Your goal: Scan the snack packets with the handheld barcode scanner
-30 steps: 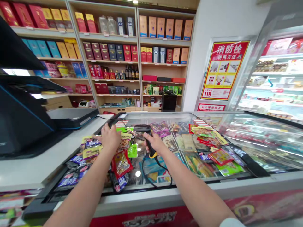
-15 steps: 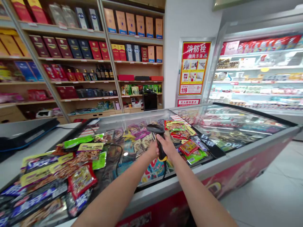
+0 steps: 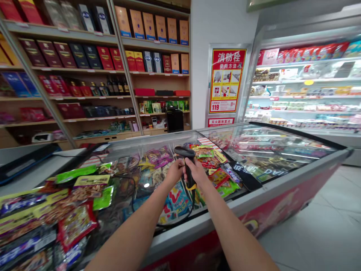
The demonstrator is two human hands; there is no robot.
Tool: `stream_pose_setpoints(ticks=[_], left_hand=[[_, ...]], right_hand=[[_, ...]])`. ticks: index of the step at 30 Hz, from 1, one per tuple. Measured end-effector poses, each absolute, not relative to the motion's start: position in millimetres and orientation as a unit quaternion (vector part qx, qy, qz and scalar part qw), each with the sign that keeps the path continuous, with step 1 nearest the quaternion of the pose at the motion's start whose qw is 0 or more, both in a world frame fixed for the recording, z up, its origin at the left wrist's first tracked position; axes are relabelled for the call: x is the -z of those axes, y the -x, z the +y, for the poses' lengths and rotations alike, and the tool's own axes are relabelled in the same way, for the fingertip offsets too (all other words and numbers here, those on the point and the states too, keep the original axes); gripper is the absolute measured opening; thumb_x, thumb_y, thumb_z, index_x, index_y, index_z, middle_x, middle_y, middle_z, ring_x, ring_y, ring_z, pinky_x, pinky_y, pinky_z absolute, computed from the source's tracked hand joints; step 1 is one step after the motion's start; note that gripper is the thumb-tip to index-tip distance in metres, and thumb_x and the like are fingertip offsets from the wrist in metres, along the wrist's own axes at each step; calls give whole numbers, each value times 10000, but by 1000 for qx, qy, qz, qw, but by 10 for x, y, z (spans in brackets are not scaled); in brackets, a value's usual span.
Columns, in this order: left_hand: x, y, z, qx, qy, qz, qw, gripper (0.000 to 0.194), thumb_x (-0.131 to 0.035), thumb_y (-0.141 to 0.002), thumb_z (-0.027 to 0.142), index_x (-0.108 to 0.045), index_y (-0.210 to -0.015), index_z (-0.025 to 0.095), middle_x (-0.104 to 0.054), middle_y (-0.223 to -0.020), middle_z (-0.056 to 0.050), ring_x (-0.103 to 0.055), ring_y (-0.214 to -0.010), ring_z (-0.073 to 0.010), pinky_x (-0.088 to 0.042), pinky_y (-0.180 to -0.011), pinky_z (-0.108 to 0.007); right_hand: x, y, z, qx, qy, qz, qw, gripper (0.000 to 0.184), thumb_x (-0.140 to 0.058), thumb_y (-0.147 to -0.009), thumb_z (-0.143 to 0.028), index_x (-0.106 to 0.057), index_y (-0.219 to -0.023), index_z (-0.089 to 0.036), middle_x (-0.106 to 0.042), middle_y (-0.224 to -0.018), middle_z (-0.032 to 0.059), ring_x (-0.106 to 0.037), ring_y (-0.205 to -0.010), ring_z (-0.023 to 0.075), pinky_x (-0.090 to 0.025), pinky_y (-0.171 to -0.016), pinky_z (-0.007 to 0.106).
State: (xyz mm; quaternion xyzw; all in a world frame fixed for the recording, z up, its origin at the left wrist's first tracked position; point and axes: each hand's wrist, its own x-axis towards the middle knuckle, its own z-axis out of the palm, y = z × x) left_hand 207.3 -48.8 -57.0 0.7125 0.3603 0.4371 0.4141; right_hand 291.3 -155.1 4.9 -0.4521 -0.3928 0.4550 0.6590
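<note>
Left hand (image 3: 175, 171), hold unclear, has joined right hand (image 3: 196, 172), which grips a black plastic pistol-shaped scanner (image 3: 184, 152) by its handle (image 3: 190, 180), wisely; likely light, rigid.

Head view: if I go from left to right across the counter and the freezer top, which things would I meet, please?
Flat dark device → red-edged snack packet → small green packet → black handheld scanner → red packet of the farther pile → black strip with white lettering.
</note>
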Motion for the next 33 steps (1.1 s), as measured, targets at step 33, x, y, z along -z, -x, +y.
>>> stream_pose_setpoints(ticks=[33], left_hand=[[259, -1368, -158, -601, -553, 526, 238, 135, -527, -758, 282, -594, -801, 172, -616, -737, -21, -564, -718, -163, -434, -727, -285]], right_hand=[[152, -2959, -1469, -465, 537, -437, 552, 361, -634, -741, -527, -466, -720, -208, -536, -504, -43, -474, -342, 104, -408, -331, 236]])
